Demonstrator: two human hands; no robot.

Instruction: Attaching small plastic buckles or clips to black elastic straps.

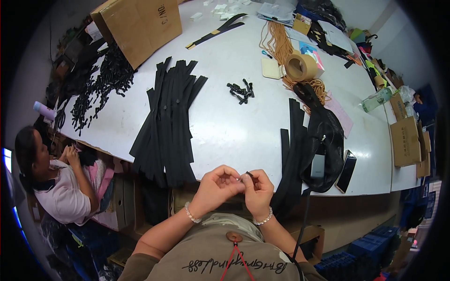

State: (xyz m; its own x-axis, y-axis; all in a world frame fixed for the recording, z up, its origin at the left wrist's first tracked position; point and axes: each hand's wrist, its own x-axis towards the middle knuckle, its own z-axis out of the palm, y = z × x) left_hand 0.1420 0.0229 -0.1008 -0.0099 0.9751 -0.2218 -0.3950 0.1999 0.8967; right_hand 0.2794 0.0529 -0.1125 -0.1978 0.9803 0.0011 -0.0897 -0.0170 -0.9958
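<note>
My left hand (pixel 219 189) and my right hand (pixel 259 191) meet at the table's front edge, fingertips pinched together. Between them is a small black piece (pixel 249 173), mostly covered by the fingers; its exact kind cannot be made out. Beyond the hands, several small black pieces that look like zipper pulls (pixel 242 92) lie in a loose heap. To the left spreads a large pile of flat black strips (pixel 172 117), which look like zipper tape. More black strips (pixel 294 140) lie to the right, beside a black mesh bag (pixel 326 140).
A cardboard box (pixel 145 30) and a tangle of black cord pieces (pixel 110 75) occupy the far left. At the far right are a tape roll (pixel 300 66), tan cords (pixel 276 42) and a bottle (pixel 376 99). A phone (pixel 346 172) lies near the front edge. Another person (pixel 65 187) sits at left.
</note>
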